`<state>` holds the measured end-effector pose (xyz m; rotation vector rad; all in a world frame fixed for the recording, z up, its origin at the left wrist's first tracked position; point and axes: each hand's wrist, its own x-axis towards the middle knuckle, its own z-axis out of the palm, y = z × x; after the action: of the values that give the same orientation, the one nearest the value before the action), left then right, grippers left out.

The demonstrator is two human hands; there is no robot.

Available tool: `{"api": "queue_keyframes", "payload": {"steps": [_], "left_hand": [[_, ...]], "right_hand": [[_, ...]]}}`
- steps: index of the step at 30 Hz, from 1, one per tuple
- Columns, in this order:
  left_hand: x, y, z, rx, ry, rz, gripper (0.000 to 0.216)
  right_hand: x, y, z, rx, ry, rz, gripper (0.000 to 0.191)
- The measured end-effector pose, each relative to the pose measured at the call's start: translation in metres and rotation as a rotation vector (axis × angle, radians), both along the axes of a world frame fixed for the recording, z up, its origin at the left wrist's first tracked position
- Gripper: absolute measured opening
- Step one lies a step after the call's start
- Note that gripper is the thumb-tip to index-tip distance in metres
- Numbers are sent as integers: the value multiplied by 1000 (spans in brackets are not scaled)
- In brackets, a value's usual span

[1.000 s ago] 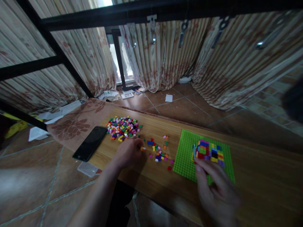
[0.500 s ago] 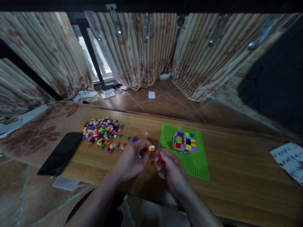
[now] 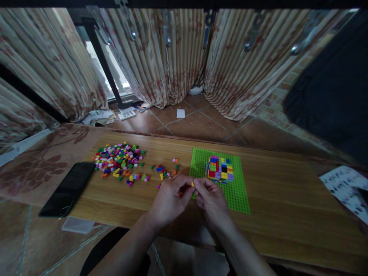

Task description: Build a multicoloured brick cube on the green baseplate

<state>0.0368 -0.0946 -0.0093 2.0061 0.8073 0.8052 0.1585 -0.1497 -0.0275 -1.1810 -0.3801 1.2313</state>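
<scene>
My left hand and my right hand meet fingertip to fingertip over the near edge of the green baseplate. A small yellow toy brick shows between the pinched thumbs and forefingers of both hands. Fingers cover the rest of it, so whether another brick is joined to it is hidden. Just beyond my right hand, a boxy build of multicoloured bricks stands on the baseplate. Several loose bricks lie beyond my left hand, and a bit of red shows beneath its fingers.
A heap of loose toy bricks covers the left part of the wooden tabletop. Left of it lies a black phone. A clear plastic lid or box is below the table edge. A printed sheet lies far right.
My hands have come together from slightly apart. The white-and-yellow pieces at my left fingertips and the red brick in my right fingers no longer show clearly; yellow now shows between both hands.
</scene>
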Motion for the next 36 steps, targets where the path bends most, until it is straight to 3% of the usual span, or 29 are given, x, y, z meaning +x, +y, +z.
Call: {"api": "queue_keyframes", "payload": {"steps": [9,16,20,27,30,34,36], "left_hand": [[4,-3,-4,-62,-94,47,9],[2,-3,-5,-354,-232,24,2],[5,-6,-2,-457,-317,47,4],[11,-15,3,-414,-354,90,4],[6,-8,7,-445,-422,79,5],[-6,16,12,-514,-594,232,12],[-12,27,12,-587,-700,287,17]], "right_hand": [[-8,-2,4,5,216,-33,48],[-5,-3,10,0,194,63,44],[-5,-3,13,-40,234,44,42],[-6,-1,2,-43,255,-33,46],[-9,0,-5,-2,57,-15,41],[-16,0,-9,81,-522,38,25],[-17,4,-10,81,-678,77,24]]}}
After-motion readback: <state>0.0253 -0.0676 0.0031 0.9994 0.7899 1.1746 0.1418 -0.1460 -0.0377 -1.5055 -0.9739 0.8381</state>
